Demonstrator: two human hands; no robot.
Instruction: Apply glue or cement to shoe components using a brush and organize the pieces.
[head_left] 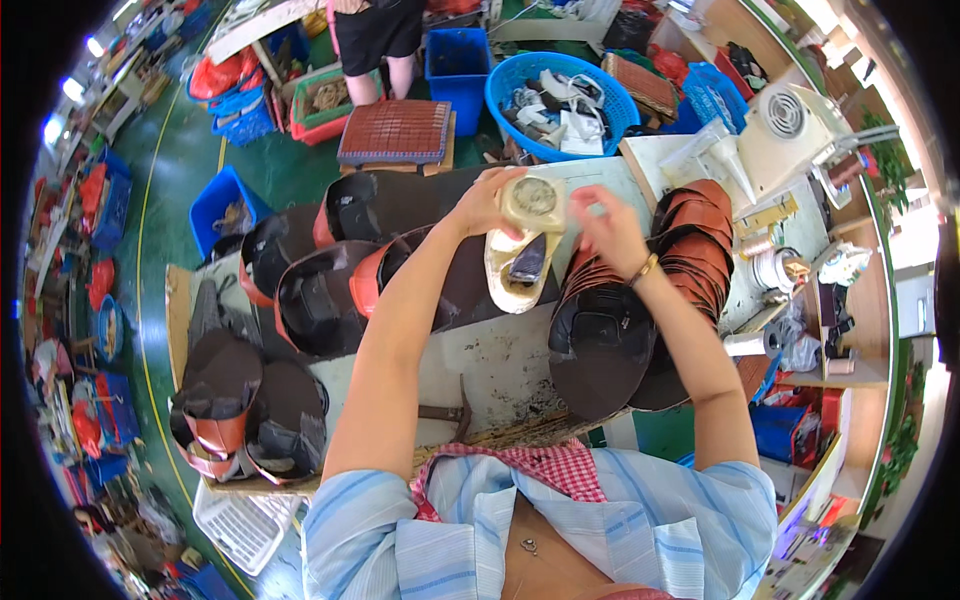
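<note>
From the head camera, the left hand (487, 205) grips a pale, cream-coloured shoe sole (522, 245) by its far end, fingers wrapped round the rim so the piece hangs over the middle of the bench (500, 365) with its inner face turned up toward the person — a pose that seems meant to keep that face in view. The right hand (608, 228) is just beside the sole's right edge, fingers half curled and close together; whether it pinches the rim or only steadies it I cannot tell. A dark patch sits inside the near half of the sole.

Under and to the right of the hands lies a fanned stack of brown soles (690, 240), overlapped like cards so each can be lifted off singly. To the left, a row of dark insoles with red edges (320, 290) spreads across the bench, and more are piled at the near left corner (230, 400) — likely sorted lots kept apart.

Beyond the bench stand a round blue basket (505, 90) of mixed parts and a blue crate (458, 60). Another person's legs (375, 60) show at the far side. A white fan-like machine (790, 125) sits far right.
</note>
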